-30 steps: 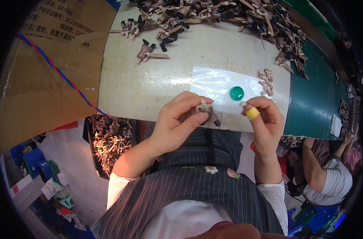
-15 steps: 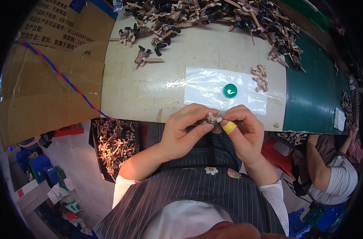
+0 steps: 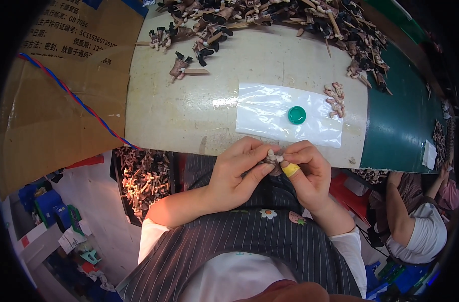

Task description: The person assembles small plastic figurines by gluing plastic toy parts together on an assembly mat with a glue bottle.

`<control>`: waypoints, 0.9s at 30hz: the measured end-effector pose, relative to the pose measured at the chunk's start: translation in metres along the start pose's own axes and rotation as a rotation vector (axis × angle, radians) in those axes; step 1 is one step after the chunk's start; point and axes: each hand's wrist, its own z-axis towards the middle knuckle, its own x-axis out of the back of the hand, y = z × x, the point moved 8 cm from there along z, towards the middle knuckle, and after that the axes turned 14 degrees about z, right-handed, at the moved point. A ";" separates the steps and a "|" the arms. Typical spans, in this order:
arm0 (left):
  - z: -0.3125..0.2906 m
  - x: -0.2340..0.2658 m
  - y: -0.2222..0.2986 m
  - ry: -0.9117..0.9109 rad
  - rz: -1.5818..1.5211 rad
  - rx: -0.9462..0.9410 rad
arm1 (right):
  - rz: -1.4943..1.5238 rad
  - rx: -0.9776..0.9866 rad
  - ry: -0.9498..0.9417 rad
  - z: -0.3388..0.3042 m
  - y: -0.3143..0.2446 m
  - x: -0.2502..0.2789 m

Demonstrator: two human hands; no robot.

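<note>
Between my two hands, just off the table's near edge, is a small brown and pale figurine (image 3: pixel 273 158). My left hand (image 3: pixel 239 173) pinches it from the left with thumb and fingertips. From the other side my right hand (image 3: pixel 310 173), with yellow tape (image 3: pixel 290 169) round its thumb, grips a pale part of it; the fingertips hide much of the figurine. Beyond the hands a clear plastic sheet (image 3: pixel 264 110) lies on the table, with a small green round cap (image 3: pixel 297 115) on it. A little heap of pale small parts (image 3: pixel 335 99) rests at the sheet's right edge.
Many figurines with wooden sticks (image 3: pixel 249 17) pile along the table's far side. One figurine (image 3: pixel 180 68) lies apart at left. A cardboard box (image 3: pixel 63 116) with a red-blue cord (image 3: pixel 78 100) stands left. Below it is a black bin (image 3: pixel 144 181) of parts. A co-worker (image 3: pixel 415 221) sits right.
The view has shifted slightly, so the table appears moved a little to the right. Both hands still hold the figurine, with only a small change in finger position.
</note>
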 end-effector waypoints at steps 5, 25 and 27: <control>0.001 0.006 0.019 0.041 0.127 -0.241 | 0.400 -0.125 0.004 0.005 0.006 0.004; -0.032 -0.009 0.032 0.150 0.367 -0.381 | 0.687 -0.641 -0.136 -0.017 0.047 -0.018; -0.033 -0.006 0.034 0.154 0.353 -0.392 | 0.704 -0.650 -0.145 -0.018 0.049 -0.019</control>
